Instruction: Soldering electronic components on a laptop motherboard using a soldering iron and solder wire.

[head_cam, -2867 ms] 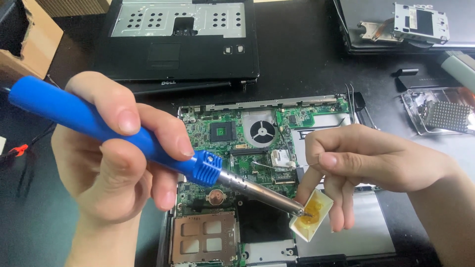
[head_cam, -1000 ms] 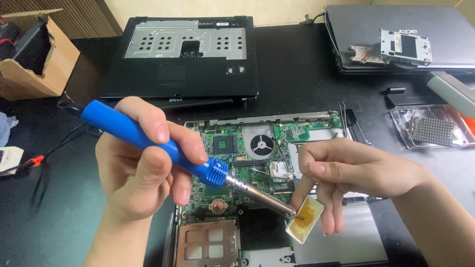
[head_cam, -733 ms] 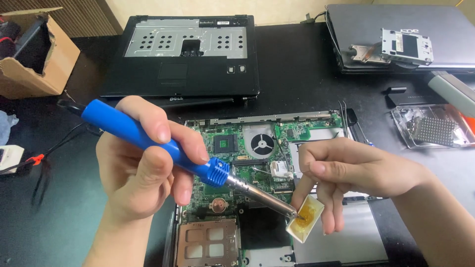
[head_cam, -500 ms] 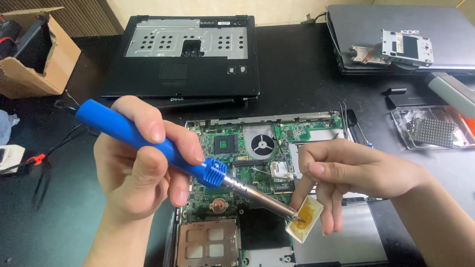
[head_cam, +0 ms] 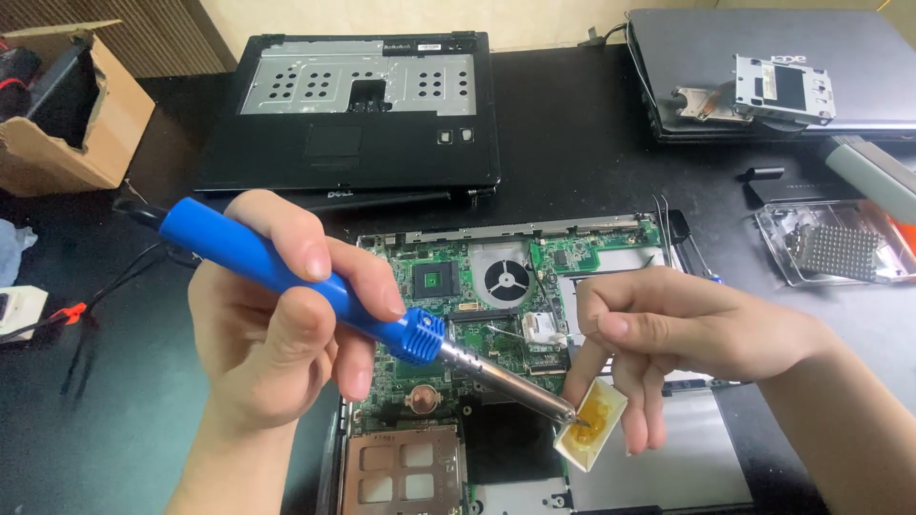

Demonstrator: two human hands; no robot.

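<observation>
The fingers [head_cam: 315,277] of the left hand [head_cam: 272,334] are wrapped tight around the blue handle of a soldering iron [head_cam: 382,319], thumb pressed on top. The iron slants down and to the right, and its metal tip rests in a small white tub of yellow flux [head_cam: 592,434]. The right hand [head_cam: 687,334] steadies that tub, its fingers [head_cam: 644,420] closed on the tub's upper edges, pinching it from above so that it tilts toward the iron.

Both hands hover over an opened laptop base [head_cam: 668,467] lying on a black worktop [head_cam: 572,143]. Its green circuit board [head_cam: 458,296] is exposed, with a round black cooling fan [head_cam: 504,281] near the middle, a square dark chip [head_cam: 437,281] to the left of the fan, and a metal card slot [head_cam: 401,472] at the lower left.

Behind it, further from the person, lies a black laptop shell [head_cam: 353,114] with a perforated silver plate. At the far right is another dark laptop [head_cam: 859,67] with a metal bracket [head_cam: 778,91] lying on top, and nearer, a clear plastic tray [head_cam: 840,253]. An open cardboard box [head_cam: 72,114] sits at the far left, with black cables [head_cam: 105,286] running across the worktop below it.
</observation>
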